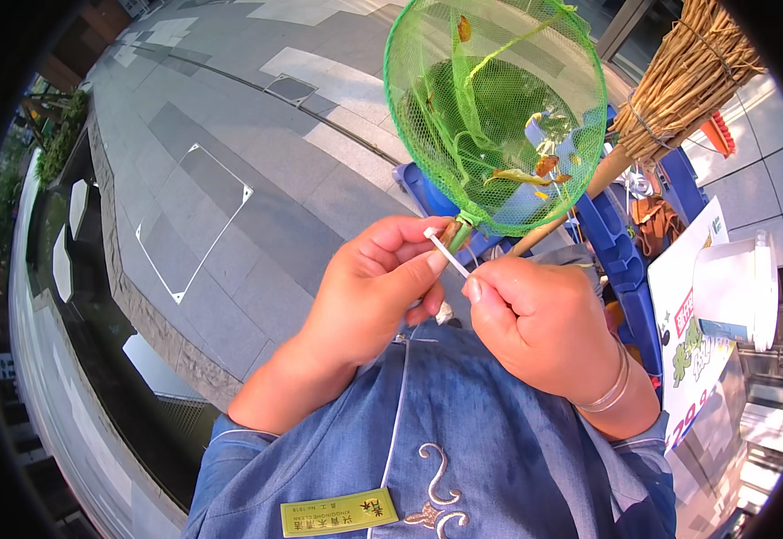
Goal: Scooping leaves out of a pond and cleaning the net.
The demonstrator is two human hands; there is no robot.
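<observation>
A green mesh hand net (pixel 432 128) with a round wire-like rim fills the top centre, and brown and yellow leaves lie in it. My left hand (pixel 378 276) grips the net's short neck (pixel 459 237), where a brownish stick meets the green part. A thin white cable tie (pixel 451 256) crosses this neck, its square head by my left fingertips. Between thumb and bent forefinger, my right hand (pixel 546 323) pinches the lower end of the strip. Part of the handle is hidden behind the left fingers.
Behind the net lean a twig broom (pixel 691 77) and its wooden pole (pixel 608 174). A blue plastic cart (pixel 634 296) stands to the right, with a printed board (pixel 674 397) and a white plastic tub (pixel 725 286) beside it. Stone edging (pixel 132 296) borders dark water at left.
</observation>
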